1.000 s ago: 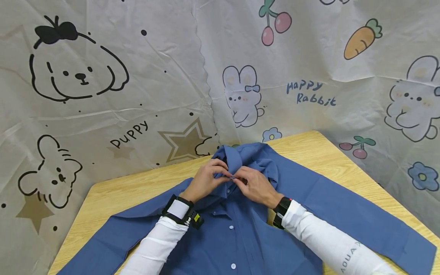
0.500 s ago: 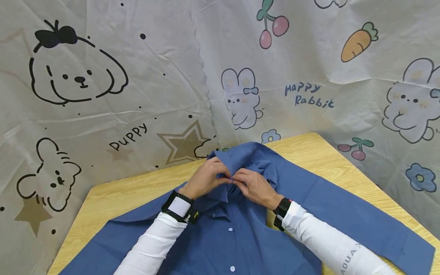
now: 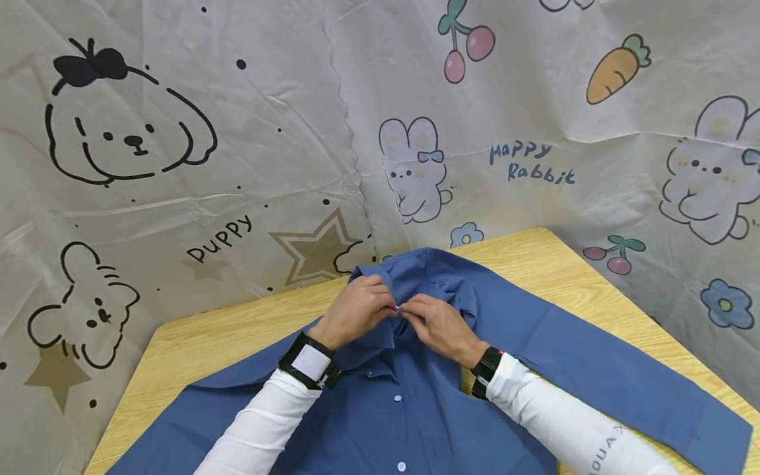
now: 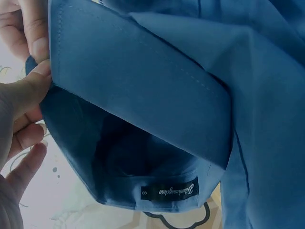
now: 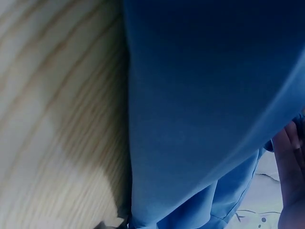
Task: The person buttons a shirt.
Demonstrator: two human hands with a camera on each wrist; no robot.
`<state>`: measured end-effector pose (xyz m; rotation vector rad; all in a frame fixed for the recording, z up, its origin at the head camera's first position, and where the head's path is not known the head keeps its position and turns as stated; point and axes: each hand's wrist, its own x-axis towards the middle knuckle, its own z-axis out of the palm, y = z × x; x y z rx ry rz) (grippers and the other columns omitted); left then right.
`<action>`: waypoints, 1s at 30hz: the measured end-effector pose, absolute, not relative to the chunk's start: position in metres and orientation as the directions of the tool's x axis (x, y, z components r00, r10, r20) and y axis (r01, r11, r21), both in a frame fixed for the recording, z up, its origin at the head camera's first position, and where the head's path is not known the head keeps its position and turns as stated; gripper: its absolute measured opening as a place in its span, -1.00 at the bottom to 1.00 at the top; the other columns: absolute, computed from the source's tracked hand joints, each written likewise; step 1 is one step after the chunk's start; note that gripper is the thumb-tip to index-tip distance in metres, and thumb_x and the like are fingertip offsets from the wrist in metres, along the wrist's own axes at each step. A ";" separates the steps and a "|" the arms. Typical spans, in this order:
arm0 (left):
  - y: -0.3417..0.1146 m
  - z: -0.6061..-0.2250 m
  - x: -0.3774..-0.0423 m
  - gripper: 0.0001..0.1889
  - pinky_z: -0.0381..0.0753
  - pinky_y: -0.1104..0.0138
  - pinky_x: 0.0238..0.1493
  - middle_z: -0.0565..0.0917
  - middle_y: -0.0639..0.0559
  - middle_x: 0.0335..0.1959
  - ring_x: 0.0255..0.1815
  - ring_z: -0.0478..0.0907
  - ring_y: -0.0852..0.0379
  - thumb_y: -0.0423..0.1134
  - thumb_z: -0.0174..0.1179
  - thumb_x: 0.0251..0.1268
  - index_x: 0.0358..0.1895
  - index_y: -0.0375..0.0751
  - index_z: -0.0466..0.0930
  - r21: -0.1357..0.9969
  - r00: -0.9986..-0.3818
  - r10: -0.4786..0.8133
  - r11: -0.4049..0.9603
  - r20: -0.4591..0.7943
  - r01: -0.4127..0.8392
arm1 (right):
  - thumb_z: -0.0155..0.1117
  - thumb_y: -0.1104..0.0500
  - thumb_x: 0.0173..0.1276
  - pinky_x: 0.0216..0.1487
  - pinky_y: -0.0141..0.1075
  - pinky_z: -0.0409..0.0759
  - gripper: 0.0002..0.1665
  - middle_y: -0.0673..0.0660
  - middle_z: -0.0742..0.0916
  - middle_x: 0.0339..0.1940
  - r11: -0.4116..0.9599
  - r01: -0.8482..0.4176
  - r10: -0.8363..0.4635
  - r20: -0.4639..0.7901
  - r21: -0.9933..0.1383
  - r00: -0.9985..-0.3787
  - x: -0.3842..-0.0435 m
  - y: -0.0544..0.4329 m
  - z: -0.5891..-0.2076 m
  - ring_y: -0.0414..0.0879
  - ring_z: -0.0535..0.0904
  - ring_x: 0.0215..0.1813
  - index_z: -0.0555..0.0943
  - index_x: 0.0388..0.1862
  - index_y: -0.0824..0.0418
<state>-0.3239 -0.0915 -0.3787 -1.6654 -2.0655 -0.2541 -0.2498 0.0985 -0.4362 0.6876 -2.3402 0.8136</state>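
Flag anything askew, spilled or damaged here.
Nothing looks spilled or damaged. The blue shirt is rumpled near its collar, where the left hand and right hand pinch it; the backdrop is creased, not flat.

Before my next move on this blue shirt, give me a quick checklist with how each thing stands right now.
1. Left hand gripping the collar front: ok.
2. Right hand meeting it there, fingertips pinched: ok.
3. Any button at that spot through its hole: cannot tell, too small and partly covered.
4. Shirt smooth around the collar: not ok, it's bunched.
5. Sleeve on your right spread out along the table: ok.
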 end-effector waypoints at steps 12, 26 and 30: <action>-0.091 -0.392 -0.325 -0.85 0.46 0.21 -0.08 0.66 0.15 -0.40 -0.23 0.53 0.15 -0.11 0.30 0.20 -0.46 -0.05 0.69 -0.391 -0.041 0.829 0.306 0.558 0.868 | 0.23 0.24 0.36 -0.44 -0.42 0.47 -0.88 -0.05 0.66 -0.35 0.700 -0.535 -0.154 0.632 -0.473 -0.760 -0.246 0.093 -0.436 -0.31 0.49 -0.41 0.71 -0.27 0.18; -0.091 -0.391 -0.322 -0.94 0.39 0.18 0.11 0.67 0.14 -0.33 -0.09 0.53 0.12 -0.26 0.30 0.18 -0.36 -0.03 0.76 -0.373 -0.036 0.814 0.305 0.580 0.876 | 0.27 0.24 0.33 -0.45 -0.44 0.47 -0.90 -0.05 0.65 -0.38 0.712 -0.530 -0.127 0.658 -0.461 -0.743 -0.248 0.089 -0.441 -0.30 0.48 -0.43 0.73 -0.30 0.16; -0.091 -0.391 -0.323 -0.91 0.40 0.21 0.09 0.68 0.15 -0.34 -0.12 0.53 0.13 -0.28 0.26 0.20 -0.37 -0.02 0.75 -0.440 -0.005 0.826 0.305 0.564 0.845 | 0.28 0.25 0.32 -0.46 -0.45 0.46 -0.90 -0.05 0.66 -0.37 0.714 -0.534 -0.136 0.660 -0.452 -0.739 -0.250 0.089 -0.441 -0.33 0.47 -0.44 0.73 -0.29 0.17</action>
